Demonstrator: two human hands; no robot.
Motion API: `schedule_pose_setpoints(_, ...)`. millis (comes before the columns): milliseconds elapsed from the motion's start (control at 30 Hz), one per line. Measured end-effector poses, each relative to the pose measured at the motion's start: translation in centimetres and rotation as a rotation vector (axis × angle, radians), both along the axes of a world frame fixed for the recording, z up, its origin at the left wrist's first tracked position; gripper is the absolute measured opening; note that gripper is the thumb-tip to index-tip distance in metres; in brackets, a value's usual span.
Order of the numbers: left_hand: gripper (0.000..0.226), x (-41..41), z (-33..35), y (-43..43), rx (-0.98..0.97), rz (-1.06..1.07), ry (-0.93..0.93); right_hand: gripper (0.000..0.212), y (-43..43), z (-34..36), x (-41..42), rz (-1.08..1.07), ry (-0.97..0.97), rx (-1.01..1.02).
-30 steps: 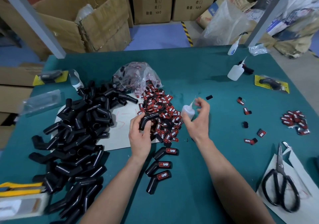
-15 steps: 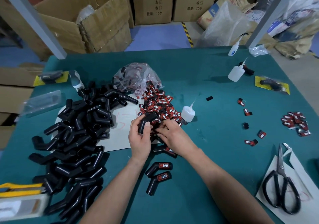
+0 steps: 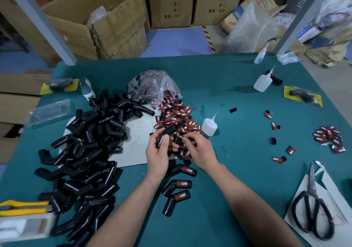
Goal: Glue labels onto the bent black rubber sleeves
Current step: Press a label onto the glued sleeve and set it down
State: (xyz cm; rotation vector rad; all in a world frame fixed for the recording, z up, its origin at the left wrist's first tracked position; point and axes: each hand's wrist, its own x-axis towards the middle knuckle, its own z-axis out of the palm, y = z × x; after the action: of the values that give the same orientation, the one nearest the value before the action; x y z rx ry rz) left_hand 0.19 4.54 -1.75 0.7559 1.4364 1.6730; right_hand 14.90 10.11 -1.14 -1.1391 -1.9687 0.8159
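Bare green table lies open right of the glue bottle; the sleeve pile blocks the left, scissors the near right corner.

Pinch of the right hand indistinct; yellow cutter blurred, cropped at left edge.

A heap of sleeves is lying on the left of the table. A pile of labels is sitting at the centre, with a glue bottle just right of it. Three labelled sleeves are lying nearer than the pile, and scissors are resting at the near right.
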Motion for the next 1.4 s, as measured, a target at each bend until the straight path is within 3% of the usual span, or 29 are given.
schedule_pose_setpoints(67,0.023,0.1,0.2,-0.1,-0.01,0.002,0.0,0.008,0.0,0.0,0.0,-0.075,0.047,-0.02)
schedule_pose_setpoints(167,0.027,0.2,0.2,-0.1,-0.005,-0.005,0.056,0.025,0.2,-0.1,0.0,-0.149,0.106,-0.042)
schedule_pose_setpoints(233,0.034,0.2,0.0,-0.1,0.003,-0.013,0.069,0.033,0.3,-0.3,-0.1,-0.149,0.107,-0.038)
schedule_pose_setpoints(433,0.033,0.2,-0.7,0.1,-0.022,-0.017,0.018,0.026,0.9,-0.1,-0.2,-0.081,0.048,0.115)
schedule_pose_setpoints(567,0.038,0.1,-0.7,0.4,-0.038,-0.007,-0.003,0.038,1.0,-0.4,-0.2,-0.081,0.021,0.091)
schedule_pose_setpoints(833,0.042,0.1,-0.7,0.3,-0.061,-0.011,0.023,0.019,1.0,-0.6,-0.2,-0.075,0.017,0.036)
schedule_pose_setpoints(1100,0.043,0.1,-0.8,0.2,-0.052,-0.006,0.053,0.024,0.9,-0.4,-0.3,-0.026,-0.042,0.07)
schedule_pose_setpoints(1400,0.039,0.2,-0.9,0.4,-0.048,0.015,0.052,0.015,0.8,-0.3,-0.1,-0.114,0.087,0.067)
